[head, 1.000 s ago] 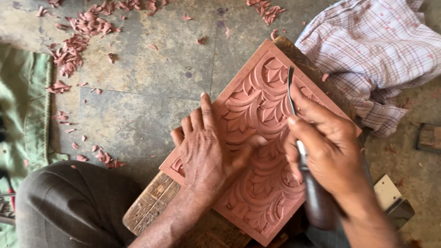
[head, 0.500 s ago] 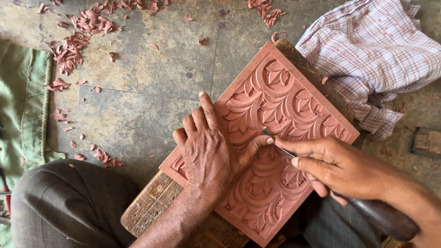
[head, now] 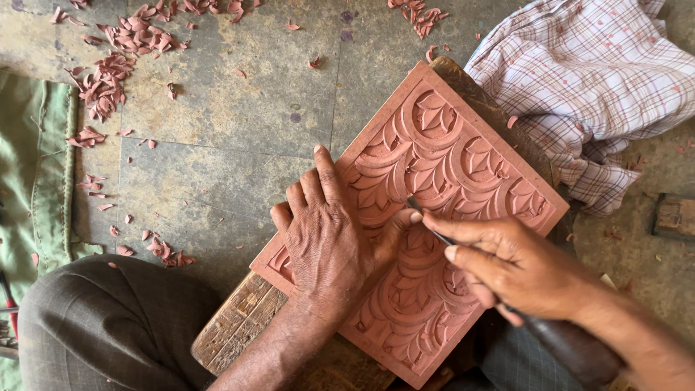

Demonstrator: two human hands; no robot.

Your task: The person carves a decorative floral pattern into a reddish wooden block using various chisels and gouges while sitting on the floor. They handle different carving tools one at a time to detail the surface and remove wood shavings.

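Stone floor and wooden block under your work

You sit on a grey, stained stone floor (head: 217, 108) strewn with reddish clay shavings (head: 108, 72), thickest at the upper left and thinner near your knee. A worn wooden block (head: 232, 326) rests on that floor and carries the carved terracotta tile (head: 449, 166), set at a slant. A checked cloth (head: 579, 80) lies crumpled at the upper right, touching the block's far end; a green cloth (head: 36, 174) covers the floor at the left edge.
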